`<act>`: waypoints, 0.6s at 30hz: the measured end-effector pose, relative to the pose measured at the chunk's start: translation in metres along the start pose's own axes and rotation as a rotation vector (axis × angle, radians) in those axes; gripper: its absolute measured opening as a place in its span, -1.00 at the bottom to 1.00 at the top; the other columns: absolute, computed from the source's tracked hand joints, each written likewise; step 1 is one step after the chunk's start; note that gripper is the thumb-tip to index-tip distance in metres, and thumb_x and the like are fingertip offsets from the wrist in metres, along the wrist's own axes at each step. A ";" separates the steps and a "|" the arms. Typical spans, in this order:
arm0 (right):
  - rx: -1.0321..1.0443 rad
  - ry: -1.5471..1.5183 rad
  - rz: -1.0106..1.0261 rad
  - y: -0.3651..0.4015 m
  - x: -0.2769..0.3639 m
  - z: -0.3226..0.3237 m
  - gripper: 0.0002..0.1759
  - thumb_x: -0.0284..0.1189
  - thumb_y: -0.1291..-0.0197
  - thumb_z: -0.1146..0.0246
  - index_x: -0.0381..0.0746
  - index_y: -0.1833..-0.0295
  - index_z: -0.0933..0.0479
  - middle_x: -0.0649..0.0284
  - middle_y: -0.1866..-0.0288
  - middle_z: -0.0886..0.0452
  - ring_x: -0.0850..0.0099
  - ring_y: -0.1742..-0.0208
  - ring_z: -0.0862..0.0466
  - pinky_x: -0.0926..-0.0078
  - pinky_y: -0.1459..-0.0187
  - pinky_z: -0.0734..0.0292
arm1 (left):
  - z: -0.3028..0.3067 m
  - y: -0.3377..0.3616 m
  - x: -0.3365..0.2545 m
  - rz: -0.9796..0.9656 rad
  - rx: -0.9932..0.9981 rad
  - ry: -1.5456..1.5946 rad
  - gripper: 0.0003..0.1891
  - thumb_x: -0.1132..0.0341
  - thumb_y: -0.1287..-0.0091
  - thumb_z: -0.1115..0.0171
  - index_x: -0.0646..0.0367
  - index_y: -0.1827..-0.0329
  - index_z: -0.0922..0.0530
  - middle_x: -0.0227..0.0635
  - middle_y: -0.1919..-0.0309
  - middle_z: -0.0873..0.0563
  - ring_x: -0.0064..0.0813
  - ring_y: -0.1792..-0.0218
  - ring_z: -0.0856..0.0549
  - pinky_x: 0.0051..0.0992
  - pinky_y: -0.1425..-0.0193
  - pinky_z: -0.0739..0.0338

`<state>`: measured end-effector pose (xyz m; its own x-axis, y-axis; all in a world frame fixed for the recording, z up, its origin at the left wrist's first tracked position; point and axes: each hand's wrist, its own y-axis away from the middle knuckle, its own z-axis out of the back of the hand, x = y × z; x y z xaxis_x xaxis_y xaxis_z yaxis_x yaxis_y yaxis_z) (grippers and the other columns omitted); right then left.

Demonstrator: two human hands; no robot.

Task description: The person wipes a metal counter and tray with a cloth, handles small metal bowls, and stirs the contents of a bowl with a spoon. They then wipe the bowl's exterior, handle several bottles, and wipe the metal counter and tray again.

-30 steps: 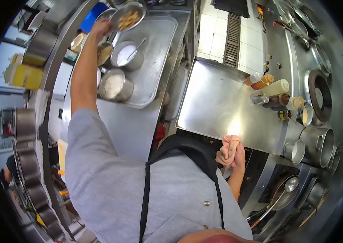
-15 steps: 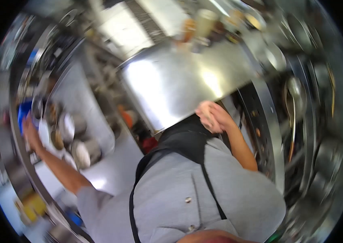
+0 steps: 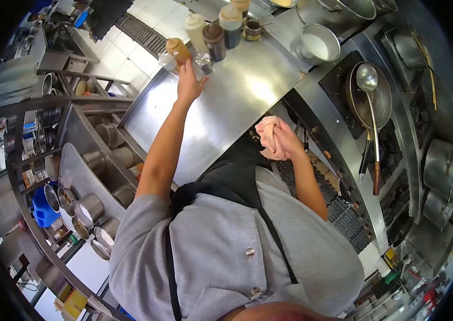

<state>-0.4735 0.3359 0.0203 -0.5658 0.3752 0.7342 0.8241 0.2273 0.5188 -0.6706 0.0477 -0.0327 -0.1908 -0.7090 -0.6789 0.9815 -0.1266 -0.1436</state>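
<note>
My left hand [image 3: 189, 86] reaches over the steel counter [image 3: 216, 101], its thumb spread away from the fingers. The fingertips are at the base of an orange-brown squeeze bottle [image 3: 178, 50]; whether they press on it is unclear. Just right of them sits a small metal shaker [image 3: 204, 62]. Behind stand a dark brown bottle [image 3: 214, 41], a cream bottle [image 3: 195, 29] and a white-topped bottle [image 3: 231, 25]. Before my body, my right hand [image 3: 287, 141] is closed round a crumpled pale pink cloth [image 3: 269, 137].
A pot of white liquid [image 3: 318, 47] stands at the counter's right end. On the stove are a pan [image 3: 381, 101] and a ladle [image 3: 366, 77]. Metal pots [image 3: 88, 208] and a blue container [image 3: 44, 207] are at the left. A small jar [image 3: 251, 31] stands behind.
My left hand has swung from the blue container at the far left to the bottles on the counter. My right hand still holds the pink cloth. The view has turned and sharpened.
</note>
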 end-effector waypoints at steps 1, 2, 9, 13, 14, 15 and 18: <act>-0.097 -0.018 -0.005 -0.001 0.006 0.009 -0.82 -0.52 -0.37 0.02 -0.27 0.03 -0.48 0.21 0.15 -0.61 0.54 0.25 -0.59 0.60 0.23 -0.54 | -0.014 -0.014 0.006 0.015 -0.060 -0.078 -0.13 0.23 -0.05 -0.54 0.34 -0.39 -0.27 0.02 -0.09 -0.57 -0.11 -0.04 -0.61 -0.27 -0.08 -0.54; -0.125 0.027 0.087 -0.001 0.002 0.024 -0.80 -0.52 -0.36 0.01 -0.27 0.01 -0.50 0.23 0.16 -0.62 0.55 0.22 -0.59 0.62 0.18 -0.54 | -0.025 -0.030 0.010 0.027 -0.123 -0.157 -0.10 0.22 -0.02 -0.57 0.34 -0.39 -0.25 0.02 -0.09 -0.58 -0.15 -0.06 -0.61 -0.31 -0.08 -0.55; -0.158 0.035 0.132 -0.006 -0.002 0.052 -0.73 -0.56 -0.41 0.07 -0.27 -0.11 -0.47 0.25 0.06 -0.61 0.57 0.15 -0.64 0.64 0.19 -0.59 | -0.043 -0.048 0.003 0.359 0.017 0.510 -0.39 0.31 0.08 -0.59 0.31 -0.06 -0.55 -0.18 0.12 -0.74 -0.35 0.12 -0.69 -0.39 -0.02 -0.55; -0.202 0.308 0.381 -0.030 0.043 0.007 -0.74 -0.58 -0.30 0.02 -0.34 -0.03 -0.48 0.25 0.10 -0.61 0.54 0.14 -0.60 0.56 0.18 -0.53 | -0.043 -0.022 -0.018 -0.013 -0.149 0.185 -0.51 0.31 0.12 -0.55 0.21 0.07 -0.61 -0.19 0.24 -0.65 -0.23 0.18 -0.67 -0.35 0.09 -0.56; -0.206 0.461 0.412 -0.039 0.060 -0.008 -0.72 -0.56 -0.22 0.00 -0.36 -0.01 -0.48 0.22 0.12 -0.62 0.54 0.15 -0.60 0.55 0.17 -0.50 | -0.036 -0.011 -0.034 -0.088 -0.163 0.148 -0.51 0.33 0.13 -0.55 0.22 0.08 -0.61 -0.19 0.22 -0.61 -0.22 0.19 -0.64 -0.35 0.08 -0.55; -0.222 0.619 0.527 -0.049 0.080 -0.033 -0.65 -0.57 -0.18 -0.01 -0.36 -0.07 -0.50 0.16 0.10 -0.65 0.54 0.13 -0.61 0.53 0.09 -0.52 | -0.023 0.000 -0.057 -0.162 -0.184 0.103 -0.52 0.35 0.13 -0.54 0.23 0.09 -0.60 -0.18 0.21 -0.57 -0.21 0.19 -0.61 -0.36 0.08 -0.53; -0.103 0.922 1.064 -0.094 0.109 -0.099 -0.59 -0.49 -0.13 -0.13 -0.26 -0.13 -0.52 -0.09 -0.02 -0.61 -0.06 0.07 -0.63 0.13 0.01 -0.54 | 0.005 0.027 -0.107 -0.178 -0.215 0.224 -0.50 0.33 0.14 -0.53 0.21 0.07 -0.61 -0.13 0.23 -0.56 -0.10 0.24 -0.62 -0.25 0.18 -0.55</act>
<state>-0.6150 0.2666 0.0948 0.4691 -0.3998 0.7875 0.8795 0.1308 -0.4575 -0.6239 0.1167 0.0394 -0.3809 -0.5164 -0.7670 0.9113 -0.0692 -0.4060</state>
